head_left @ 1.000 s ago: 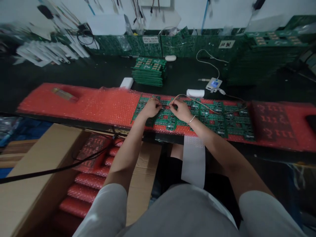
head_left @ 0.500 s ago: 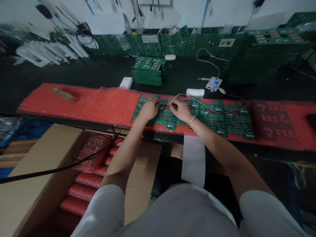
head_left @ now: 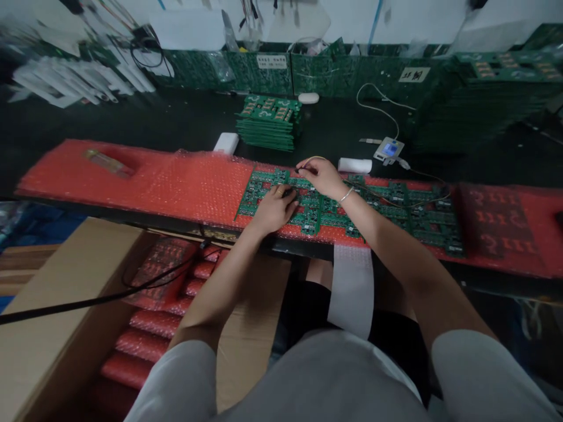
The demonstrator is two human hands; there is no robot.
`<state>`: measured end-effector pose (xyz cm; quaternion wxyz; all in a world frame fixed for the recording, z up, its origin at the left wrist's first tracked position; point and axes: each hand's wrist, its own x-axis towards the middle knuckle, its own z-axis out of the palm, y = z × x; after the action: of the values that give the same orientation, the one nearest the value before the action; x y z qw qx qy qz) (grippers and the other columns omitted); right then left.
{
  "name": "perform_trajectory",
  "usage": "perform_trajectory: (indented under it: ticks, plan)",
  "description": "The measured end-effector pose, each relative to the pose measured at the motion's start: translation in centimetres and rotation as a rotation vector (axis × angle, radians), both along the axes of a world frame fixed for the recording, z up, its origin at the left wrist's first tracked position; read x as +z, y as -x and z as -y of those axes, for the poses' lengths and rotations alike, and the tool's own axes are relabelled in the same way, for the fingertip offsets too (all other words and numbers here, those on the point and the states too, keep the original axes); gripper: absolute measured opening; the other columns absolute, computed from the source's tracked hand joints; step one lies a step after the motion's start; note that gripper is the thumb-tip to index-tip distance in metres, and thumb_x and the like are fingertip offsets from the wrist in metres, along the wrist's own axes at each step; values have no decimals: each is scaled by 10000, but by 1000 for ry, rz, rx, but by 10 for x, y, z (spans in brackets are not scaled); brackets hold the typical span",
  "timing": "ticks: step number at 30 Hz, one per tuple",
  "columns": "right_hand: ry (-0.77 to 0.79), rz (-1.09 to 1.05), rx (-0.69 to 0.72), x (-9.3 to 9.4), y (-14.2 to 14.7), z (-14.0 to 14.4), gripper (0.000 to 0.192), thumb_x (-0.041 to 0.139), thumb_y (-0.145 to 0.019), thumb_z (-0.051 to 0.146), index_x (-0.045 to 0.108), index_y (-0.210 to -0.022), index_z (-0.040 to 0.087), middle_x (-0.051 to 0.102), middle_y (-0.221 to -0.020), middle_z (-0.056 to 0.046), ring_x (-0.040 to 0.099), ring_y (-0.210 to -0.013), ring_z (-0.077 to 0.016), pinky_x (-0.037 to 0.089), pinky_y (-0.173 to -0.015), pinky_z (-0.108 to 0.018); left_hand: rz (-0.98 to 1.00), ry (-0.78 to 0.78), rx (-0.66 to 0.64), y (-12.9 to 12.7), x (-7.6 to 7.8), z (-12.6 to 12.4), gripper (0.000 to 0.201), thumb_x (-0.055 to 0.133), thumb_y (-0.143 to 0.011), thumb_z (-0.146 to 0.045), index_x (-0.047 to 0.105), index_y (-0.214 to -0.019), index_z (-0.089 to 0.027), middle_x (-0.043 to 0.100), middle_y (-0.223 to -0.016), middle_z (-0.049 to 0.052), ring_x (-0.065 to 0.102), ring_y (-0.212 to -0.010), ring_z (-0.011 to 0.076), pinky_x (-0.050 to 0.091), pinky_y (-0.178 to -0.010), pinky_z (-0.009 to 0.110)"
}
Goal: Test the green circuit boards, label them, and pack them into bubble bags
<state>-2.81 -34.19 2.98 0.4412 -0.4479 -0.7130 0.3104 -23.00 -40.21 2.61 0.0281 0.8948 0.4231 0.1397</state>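
Observation:
A row of green circuit boards (head_left: 310, 212) lies on red bubble wrap (head_left: 189, 181) along the bench edge. My left hand (head_left: 275, 209) rests on the left part of the boards, thumb and fingers apart. At the boards' far edge, my right hand (head_left: 323, 176) pinches the small dark end of a thin wired cable (head_left: 382, 202). That cable passes behind the right hand and trails over the boards to the right. Past them, a small white meter with a lit screen (head_left: 389, 150) lies with leads attached. My fingers partly hide the cable's end.
Behind the boards stands a short stack of green boards (head_left: 268, 123); a taller stack (head_left: 484, 105) is at the right. A white roll (head_left: 354, 166) lies near my right hand. Below left, an open cardboard box (head_left: 65, 328) holds red bubble-wrapped packs (head_left: 145, 346).
My right hand has moved away from me to the boards' far edge with the cable end. My left hand has come nearer me and spread its fingers over the boards.

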Motion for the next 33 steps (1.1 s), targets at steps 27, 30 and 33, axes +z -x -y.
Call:
perform_trajectory:
  ticks: [27,30,33]
  plan:
    - [-113,607,4,1,68,-51,157,562,-981,252,637,-862,182,667,-995,-80,604,-943,-225,442,-854,-359,275,93,-193,-28,12,102,262,508,-1039,-301,687,-1115,-126,664,-1162,146,596,-1110,291,535,-957,452]
    - [-105,608,15,-1,67,-54,177,564,-978,269,640,-839,191,668,-985,-88,604,-924,-233,449,-827,-368,272,124,-263,-44,5,112,247,526,-1032,-298,692,-1098,-127,669,-1101,136,604,-1052,283,544,-921,433]
    - [-99,607,18,-1,68,-55,178,551,-985,277,645,-859,193,667,-998,-84,598,-918,-223,443,-812,-356,271,154,-332,-60,-3,119,216,535,-1028,-284,699,-1058,-148,673,-1076,123,615,-1015,273,553,-893,424]
